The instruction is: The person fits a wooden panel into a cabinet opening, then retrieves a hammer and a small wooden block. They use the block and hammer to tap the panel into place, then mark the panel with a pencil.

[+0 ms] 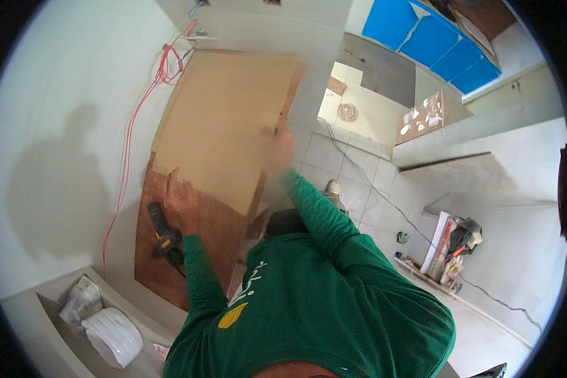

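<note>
A large tan sheet (223,120) lies over a reddish-brown wooden board (214,252), covering its upper part. At the near left corner of the sheet is my left hand (181,206), with some fingers stretched out toward its edge. My right hand (280,150) is at the right edge of the sheet. It is smeared by motion, so its grip cannot be made out. Just left of my left hand, a black and yellow power tool (164,238) rests on the bare wood.
Red wires (130,135) hang along the left wall. A recess (50,309) at the lower left holds a white wrapped bundle (113,337). To the right, a grey cable (365,176) crosses the tiled floor (324,151). A cardboard box (431,118) stands farther back.
</note>
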`<act>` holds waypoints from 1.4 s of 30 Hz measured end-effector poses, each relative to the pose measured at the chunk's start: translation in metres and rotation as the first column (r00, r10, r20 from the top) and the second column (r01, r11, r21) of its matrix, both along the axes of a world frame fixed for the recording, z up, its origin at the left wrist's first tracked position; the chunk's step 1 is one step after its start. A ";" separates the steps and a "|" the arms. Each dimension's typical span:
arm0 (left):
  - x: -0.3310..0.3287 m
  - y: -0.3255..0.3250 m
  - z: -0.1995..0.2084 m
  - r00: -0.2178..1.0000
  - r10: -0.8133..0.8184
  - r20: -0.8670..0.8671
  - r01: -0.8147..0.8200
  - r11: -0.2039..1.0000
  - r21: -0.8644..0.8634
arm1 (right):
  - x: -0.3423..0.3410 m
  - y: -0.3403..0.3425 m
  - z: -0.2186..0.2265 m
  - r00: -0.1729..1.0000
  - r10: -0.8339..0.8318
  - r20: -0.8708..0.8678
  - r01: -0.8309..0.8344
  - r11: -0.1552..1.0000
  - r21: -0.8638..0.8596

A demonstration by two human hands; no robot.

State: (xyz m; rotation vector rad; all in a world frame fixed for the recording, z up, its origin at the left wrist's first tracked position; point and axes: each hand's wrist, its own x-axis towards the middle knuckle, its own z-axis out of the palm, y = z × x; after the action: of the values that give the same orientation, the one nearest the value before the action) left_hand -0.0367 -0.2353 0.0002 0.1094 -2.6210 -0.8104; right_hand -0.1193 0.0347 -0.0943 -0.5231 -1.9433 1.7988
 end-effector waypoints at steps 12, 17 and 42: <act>0.049 0.108 0.127 0.837 -0.490 0.243 0.490 0.869 0.061 | -0.044 -0.065 0.167 0.957 0.230 -0.177 -0.215 0.972 0.098; -0.010 0.187 0.032 0.668 -0.632 0.392 0.698 0.715 -0.037 | -0.076 -0.053 0.192 0.949 0.299 -0.095 -0.280 0.944 0.177; 0.111 0.006 -0.092 0.869 0.376 0.322 -0.267 0.903 -0.336 | -0.015 0.065 -0.023 0.923 0.159 0.351 -0.233 0.956 0.180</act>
State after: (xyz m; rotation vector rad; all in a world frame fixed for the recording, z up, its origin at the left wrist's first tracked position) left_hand 0.0742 -0.2293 -0.0923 0.6740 -2.9258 -0.3135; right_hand -0.1343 0.1001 -0.1171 -0.6061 -2.4717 1.6632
